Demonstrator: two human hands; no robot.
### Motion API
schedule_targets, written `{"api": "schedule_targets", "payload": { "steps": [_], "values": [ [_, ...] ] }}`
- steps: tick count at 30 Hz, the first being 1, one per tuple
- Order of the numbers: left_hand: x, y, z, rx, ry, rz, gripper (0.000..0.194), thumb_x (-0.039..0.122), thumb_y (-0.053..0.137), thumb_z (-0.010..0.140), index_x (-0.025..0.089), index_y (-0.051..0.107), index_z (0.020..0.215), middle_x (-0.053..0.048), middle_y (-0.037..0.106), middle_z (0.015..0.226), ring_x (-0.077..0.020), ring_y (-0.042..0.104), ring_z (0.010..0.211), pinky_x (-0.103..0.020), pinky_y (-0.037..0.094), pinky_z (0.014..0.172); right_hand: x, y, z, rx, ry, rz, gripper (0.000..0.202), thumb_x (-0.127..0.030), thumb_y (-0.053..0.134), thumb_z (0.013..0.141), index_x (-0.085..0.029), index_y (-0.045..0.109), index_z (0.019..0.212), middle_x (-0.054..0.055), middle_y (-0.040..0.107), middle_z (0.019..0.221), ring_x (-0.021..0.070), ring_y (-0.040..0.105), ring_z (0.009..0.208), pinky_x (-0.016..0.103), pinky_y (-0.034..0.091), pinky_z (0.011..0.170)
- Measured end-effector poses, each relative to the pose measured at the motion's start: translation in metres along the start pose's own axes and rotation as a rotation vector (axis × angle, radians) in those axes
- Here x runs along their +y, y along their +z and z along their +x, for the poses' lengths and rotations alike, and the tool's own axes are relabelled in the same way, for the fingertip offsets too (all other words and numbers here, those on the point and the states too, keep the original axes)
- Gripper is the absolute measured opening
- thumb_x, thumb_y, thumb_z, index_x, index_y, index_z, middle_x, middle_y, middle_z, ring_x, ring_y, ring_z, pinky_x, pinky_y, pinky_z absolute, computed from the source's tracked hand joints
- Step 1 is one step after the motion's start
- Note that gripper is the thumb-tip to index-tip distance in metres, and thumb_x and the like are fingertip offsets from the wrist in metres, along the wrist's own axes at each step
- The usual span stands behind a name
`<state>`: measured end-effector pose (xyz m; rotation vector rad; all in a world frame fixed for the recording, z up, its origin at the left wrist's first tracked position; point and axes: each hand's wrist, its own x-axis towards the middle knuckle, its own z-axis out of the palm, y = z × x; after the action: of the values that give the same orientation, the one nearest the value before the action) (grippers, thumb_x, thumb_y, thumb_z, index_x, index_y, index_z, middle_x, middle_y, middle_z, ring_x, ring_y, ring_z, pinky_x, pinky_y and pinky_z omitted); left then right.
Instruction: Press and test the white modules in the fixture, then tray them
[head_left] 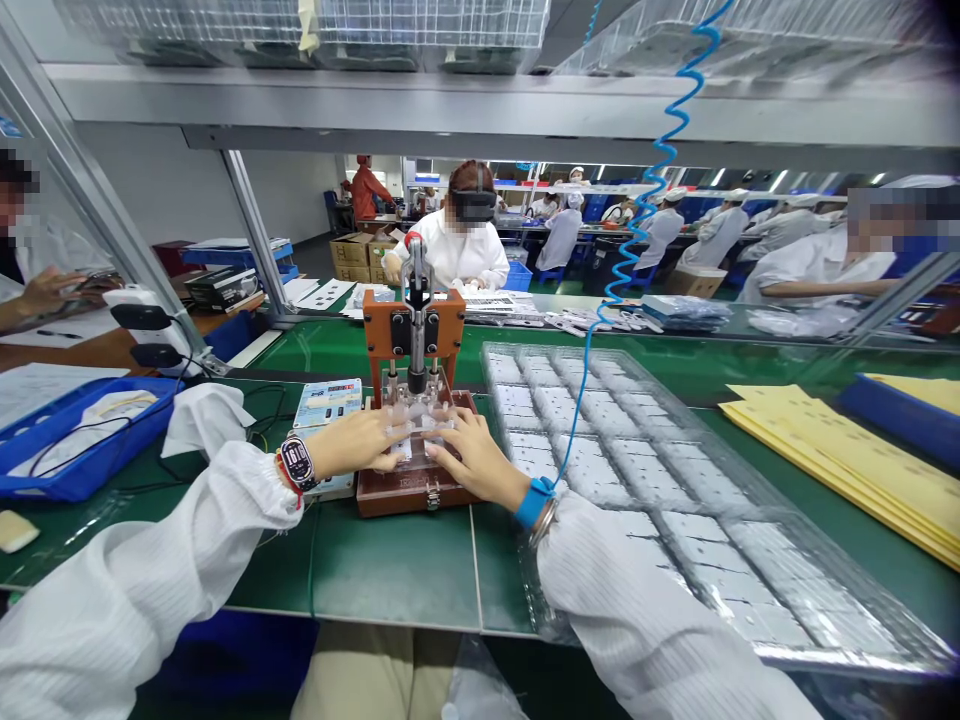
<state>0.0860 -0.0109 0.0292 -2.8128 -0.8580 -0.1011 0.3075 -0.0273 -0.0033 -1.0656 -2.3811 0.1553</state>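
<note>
Fixture top of clear plastic lies in the middle of the press, just under the plunger, with a pale flat piece showing between the fingers. Fingers and reflections cover much of it, so its long axis cannot be told. The left hand comes in from the left and the right hand from the right, the clear top lying between them; neither is plainly nearer. Both are palm down, fingers reaching inward over it. Each grip looks open, thumb apart from the fingers, with no part pinched between them.

Beneath is a red-brown base with a metal latch on its near side; behind rises the orange frame of the press. A control box stands just left of the base on the green worktop.

Farther right, beside the base, a large clear tray holds rows of white pieces, with yellow sheets beyond it. A blue strap circles the right wrist. On the far left are a white cloth and a blue tray. Across the worktop sits another person in white.
</note>
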Motion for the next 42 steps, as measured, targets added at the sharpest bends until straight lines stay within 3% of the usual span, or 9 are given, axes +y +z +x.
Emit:
{"api": "schedule_targets", "payload": {
  "steps": [10, 18, 24, 29, 37, 42],
  "values": [
    [-0.004, -0.005, -0.007, -0.015, -0.058, -0.228, 0.047, 0.047, 0.039, 0.093, 0.025, 0.044, 0.134, -0.005, 0.038, 0.144, -0.0234, 0.043, 0.126, -0.034, 0.035, 0.104, 0.000, -0.001, 0.001, -0.010, 0.025, 0.019, 0.030, -0.038, 0.046, 0.092, -0.023, 0.062, 0.111, 0.009, 0.051, 0.127, 0.0264, 0.039, 0.116, 0.044, 0.034, 0.096],
    [0.000, -0.004, -0.013, -0.082, -0.136, -0.354, 0.049, 0.042, 0.035, 0.095, 0.024, 0.033, 0.141, -0.006, 0.027, 0.149, -0.0233, 0.030, 0.134, -0.039, 0.024, 0.109, 0.001, 0.001, 0.001, -0.009, 0.030, 0.035, 0.028, -0.034, 0.045, 0.093, -0.023, 0.063, 0.110, 0.008, 0.051, 0.129, 0.0262, 0.038, 0.117, 0.044, 0.034, 0.096],
    [-0.009, -0.003, -0.009, -0.063, -0.176, -0.500, 0.050, 0.049, 0.048, 0.088, 0.025, 0.045, 0.133, -0.007, 0.038, 0.144, -0.0253, 0.036, 0.130, -0.040, 0.028, 0.107, 0.003, 0.004, 0.001, 0.008, 0.021, 0.026, 0.027, -0.033, 0.046, 0.092, -0.022, 0.064, 0.109, 0.008, 0.052, 0.127, 0.0274, 0.039, 0.116, 0.045, 0.034, 0.094],
    [-0.010, -0.004, -0.003, 0.015, -0.208, -0.630, 0.065, 0.050, 0.057, 0.082, 0.025, 0.037, 0.138, -0.010, 0.046, 0.135, -0.0264, 0.043, 0.123, -0.040, 0.034, 0.102, 0.005, 0.004, 0.001, 0.003, 0.018, 0.030, 0.029, -0.034, 0.043, 0.093, -0.022, 0.064, 0.110, 0.008, 0.051, 0.128, 0.0274, 0.040, 0.115, 0.046, 0.036, 0.094],
    [0.000, 0.000, -0.011, -0.041, -0.243, -0.533, 0.047, 0.047, 0.043, 0.092, 0.028, 0.042, 0.135, -0.005, 0.040, 0.142, -0.0264, 0.030, 0.132, -0.045, 0.023, 0.108, 0.006, 0.004, 0.000, -0.009, 0.024, 0.015, 0.030, -0.033, 0.042, 0.093, -0.022, 0.062, 0.111, 0.009, 0.050, 0.128, 0.0292, 0.038, 0.119, 0.049, 0.037, 0.095],
    [0.011, 0.006, -0.017, -0.034, -0.310, -0.486, 0.048, 0.044, 0.035, 0.095, 0.026, 0.035, 0.139, -0.005, 0.036, 0.145, -0.0267, 0.024, 0.136, -0.047, 0.019, 0.111, 0.005, 0.004, 0.000, 0.004, 0.019, -0.003, 0.028, -0.031, 0.042, 0.093, -0.022, 0.061, 0.111, 0.008, 0.051, 0.128, 0.0295, 0.036, 0.120, 0.050, 0.036, 0.095]
  ]
}}
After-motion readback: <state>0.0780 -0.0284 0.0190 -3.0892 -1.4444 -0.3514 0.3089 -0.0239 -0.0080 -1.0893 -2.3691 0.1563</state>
